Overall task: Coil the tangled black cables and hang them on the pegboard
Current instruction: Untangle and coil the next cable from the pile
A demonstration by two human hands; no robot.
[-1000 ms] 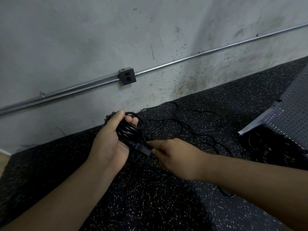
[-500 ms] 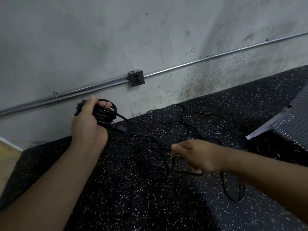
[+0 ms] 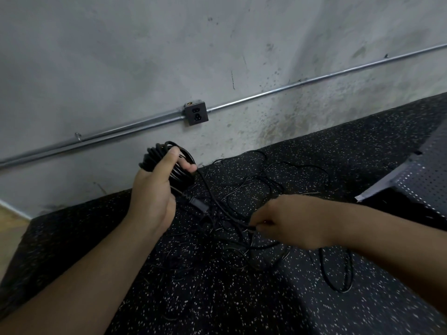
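Left hand [image 3: 154, 192]: held up, back turned to the camera, thumb and fingers curled round a black cable coil [image 3: 181, 177], fingertips showing past its right side.
Left forearm [image 3: 79, 281]: bare, stretched from the near left corner toward the far middle.
Right hand [image 3: 292, 221]: lower and nearer, knuckles up, fingertips pinching a loose cable strand [image 3: 238, 222].
Right forearm [image 3: 387, 233]: bare, entering from the right edge, angled left.
Hands: apart, not touching.

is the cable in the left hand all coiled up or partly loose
Partly loose. The left hand grips a coiled bundle, but a strand trails from it down to the right hand, which pinches it.
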